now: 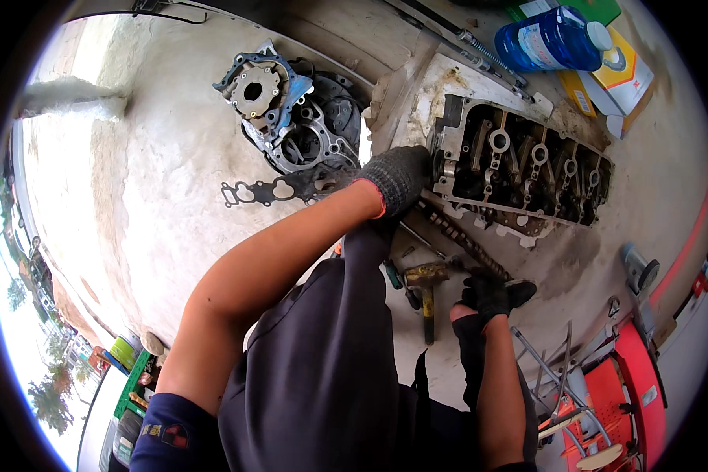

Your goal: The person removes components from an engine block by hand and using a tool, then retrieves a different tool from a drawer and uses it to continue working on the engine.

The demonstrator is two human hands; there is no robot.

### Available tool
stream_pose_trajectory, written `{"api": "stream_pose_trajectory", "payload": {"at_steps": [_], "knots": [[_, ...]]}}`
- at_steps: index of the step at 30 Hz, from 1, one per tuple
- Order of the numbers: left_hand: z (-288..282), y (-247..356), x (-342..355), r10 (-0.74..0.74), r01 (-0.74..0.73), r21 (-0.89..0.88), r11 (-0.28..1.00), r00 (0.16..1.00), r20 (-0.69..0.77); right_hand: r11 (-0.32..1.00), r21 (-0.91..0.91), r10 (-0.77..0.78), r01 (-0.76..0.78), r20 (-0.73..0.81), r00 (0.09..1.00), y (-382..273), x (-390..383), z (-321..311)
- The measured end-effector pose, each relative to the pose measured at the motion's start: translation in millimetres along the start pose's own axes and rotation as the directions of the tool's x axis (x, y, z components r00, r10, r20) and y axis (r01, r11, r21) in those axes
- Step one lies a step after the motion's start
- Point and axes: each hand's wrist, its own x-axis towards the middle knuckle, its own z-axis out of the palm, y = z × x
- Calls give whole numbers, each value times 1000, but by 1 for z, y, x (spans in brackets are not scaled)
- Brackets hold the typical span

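Below the engine casting (527, 161), which is the landmark here, the right hand (486, 296) in a dark glove is beside the person's shoe (521, 293). Its fingers look curled, but I cannot tell whether they grip anything. Also below the casting, to the left of that hand, a hammer (427, 295) with a yellow handle lies on the concrete floor (173, 204), beside a green-handled tool (392, 273).

Between the casting and the right hand runs a long lobed shaft (464, 237), lying at a slant (its lower end is close to the glove; contact is unclear).

At the casting's left end is the left hand (401, 177), in a grey knitted glove with a red cuff. Its fingertips are hidden, so I cannot tell how wide it is or what it holds. The casting itself lies on the floor, its open side up, showing 4 metal rings.

Well left of the casting is a flat gasket (261, 191); beyond that, a blue-marked metal cover (263, 90). Past the casting's upper right are a yellow-and-white box (617, 75) and a blue bottle (539, 39).
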Motion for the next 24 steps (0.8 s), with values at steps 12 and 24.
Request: {"api": "stream_pose_trajectory", "payload": {"at_steps": [12,24], "knots": [[-11,-6,31,-8,-71,-256,964,956,-294,873,-283,-440,396,-111,891,-48,-8,-54],[5,-10,17,-165,-15,-497,868,934,-316,779,-497,-395,383,86,915,-3,8,-28]]}}
